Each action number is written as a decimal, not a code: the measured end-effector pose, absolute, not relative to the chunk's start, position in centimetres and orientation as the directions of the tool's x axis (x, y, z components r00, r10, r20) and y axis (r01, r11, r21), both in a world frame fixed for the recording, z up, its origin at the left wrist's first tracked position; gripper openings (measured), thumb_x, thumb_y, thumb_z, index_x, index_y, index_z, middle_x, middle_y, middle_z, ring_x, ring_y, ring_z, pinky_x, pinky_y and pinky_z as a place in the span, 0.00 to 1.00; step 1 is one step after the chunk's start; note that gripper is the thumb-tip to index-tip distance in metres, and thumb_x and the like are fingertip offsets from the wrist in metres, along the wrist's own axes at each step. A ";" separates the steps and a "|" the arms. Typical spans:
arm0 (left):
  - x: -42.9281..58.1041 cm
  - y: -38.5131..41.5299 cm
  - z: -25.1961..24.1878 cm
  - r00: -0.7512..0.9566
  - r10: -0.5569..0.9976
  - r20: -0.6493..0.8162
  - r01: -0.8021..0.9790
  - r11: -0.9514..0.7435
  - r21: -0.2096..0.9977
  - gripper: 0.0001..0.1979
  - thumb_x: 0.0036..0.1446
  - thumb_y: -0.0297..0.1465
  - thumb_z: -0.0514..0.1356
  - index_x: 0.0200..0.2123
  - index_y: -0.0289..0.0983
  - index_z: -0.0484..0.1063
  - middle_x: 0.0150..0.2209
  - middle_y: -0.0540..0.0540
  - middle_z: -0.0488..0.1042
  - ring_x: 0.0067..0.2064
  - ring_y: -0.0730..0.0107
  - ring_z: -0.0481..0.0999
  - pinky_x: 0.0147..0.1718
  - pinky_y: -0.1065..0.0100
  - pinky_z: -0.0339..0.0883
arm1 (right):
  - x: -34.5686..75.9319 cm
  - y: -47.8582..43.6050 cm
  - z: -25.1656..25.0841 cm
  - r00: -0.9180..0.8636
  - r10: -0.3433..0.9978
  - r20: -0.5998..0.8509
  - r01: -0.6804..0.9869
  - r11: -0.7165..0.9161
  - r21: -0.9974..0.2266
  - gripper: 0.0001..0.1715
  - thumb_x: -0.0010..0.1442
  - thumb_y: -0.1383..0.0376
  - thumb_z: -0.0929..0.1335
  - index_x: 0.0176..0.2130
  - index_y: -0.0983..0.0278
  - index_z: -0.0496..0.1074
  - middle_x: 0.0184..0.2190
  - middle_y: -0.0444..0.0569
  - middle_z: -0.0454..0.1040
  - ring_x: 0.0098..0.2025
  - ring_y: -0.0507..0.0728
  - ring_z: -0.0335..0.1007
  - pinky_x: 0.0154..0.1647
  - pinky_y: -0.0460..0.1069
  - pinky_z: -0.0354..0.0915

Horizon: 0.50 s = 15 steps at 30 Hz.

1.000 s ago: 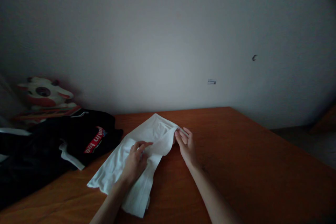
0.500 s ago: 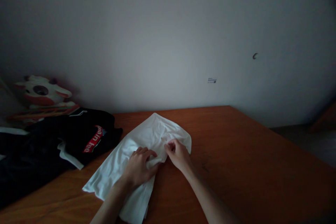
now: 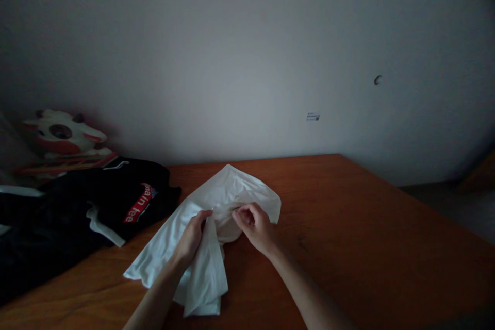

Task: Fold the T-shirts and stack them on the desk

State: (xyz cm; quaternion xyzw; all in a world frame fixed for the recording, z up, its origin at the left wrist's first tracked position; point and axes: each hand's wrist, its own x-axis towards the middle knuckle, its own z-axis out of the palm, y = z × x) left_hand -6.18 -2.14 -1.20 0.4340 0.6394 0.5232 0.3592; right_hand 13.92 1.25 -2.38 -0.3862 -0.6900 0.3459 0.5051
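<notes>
- The person's right hand (image 3: 256, 228) has its grip closed on the white cloth (image 3: 162, 247), thumb and fingertips pinching a fold near the middle of the fabric.
- The left hand (image 3: 190, 237) lies just beside it, its grip closed on a raised part of the same cloth, thumb on top; its other fingers are mostly hidden.
- Between the hands the cloth is bunched and creased; one corner points toward the wall (image 3: 247, 62), and a loose end hangs toward the person.
- The white cloth lies on the wooden counter (image 3: 348, 247), near the black garment (image 3: 100, 196) on the person's left.
- That garment is rumpled, with white strips and a red patch (image 3: 138, 202) bearing white lettering.
- Behind it, a cow-shaped toy (image 3: 65, 131) sits near the wall.
- Farther right, the wall carries a small label (image 3: 313, 117), its print too small to read.
</notes>
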 end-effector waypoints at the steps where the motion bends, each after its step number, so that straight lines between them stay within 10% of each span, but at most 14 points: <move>1: -6.0 -2.3 -1.1 -0.342 0.939 -0.042 0.155 0.100 0.983 0.19 0.52 0.46 0.58 0.32 0.38 0.80 0.32 0.44 0.82 0.40 0.51 0.80 0.39 0.58 0.73 | 13.8 1.1 -2.3 -0.241 0.891 0.384 0.178 0.430 -0.885 0.19 0.62 0.49 0.68 0.32 0.61 0.73 0.27 0.44 0.73 0.29 0.53 0.68 0.30 0.46 0.63; 15: -3.8 -3.0 1.4 -0.083 0.996 -0.035 -0.085 0.027 0.996 0.22 0.46 0.45 0.69 0.40 0.38 0.77 0.34 0.47 0.81 0.34 0.64 0.79 0.36 0.65 0.71 | 13.6 1.0 -2.4 -0.415 0.875 0.249 0.051 0.296 -0.954 0.21 0.62 0.48 0.68 0.32 0.62 0.72 0.28 0.44 0.75 0.31 0.54 0.69 0.31 0.46 0.61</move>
